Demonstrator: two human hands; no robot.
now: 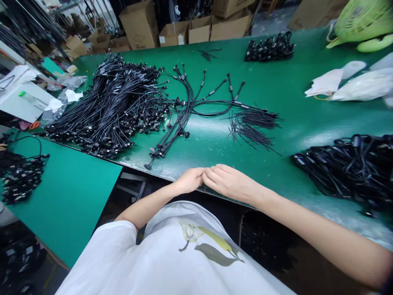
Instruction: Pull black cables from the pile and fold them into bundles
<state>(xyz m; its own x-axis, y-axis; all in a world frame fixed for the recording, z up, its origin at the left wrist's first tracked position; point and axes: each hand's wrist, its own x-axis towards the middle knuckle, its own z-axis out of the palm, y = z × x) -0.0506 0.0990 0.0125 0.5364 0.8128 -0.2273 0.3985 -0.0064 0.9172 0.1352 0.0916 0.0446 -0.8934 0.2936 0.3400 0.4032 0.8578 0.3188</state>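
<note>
At the table's near edge my left hand (190,180) and my right hand (229,183) meet, fingertips touching. Both have their fingers curled and pressed together; whatever may be between them is hidden. Beyond my hands, a small group of black cables (175,137) with plugs at the ends lies on the green tabletop (202,141). To its right, thin black cable ties (254,129) are spread in two loose bunches. A big heap of black cables (116,94) is on the left.
Coiled black cables (346,168) lie at the right, with another coiled bundle (270,47) at the back. White bags (362,84) and a yellow-green fan (364,22) are at far right. Cardboard boxes (199,29) stand behind. A lower green table (70,192) joins at left.
</note>
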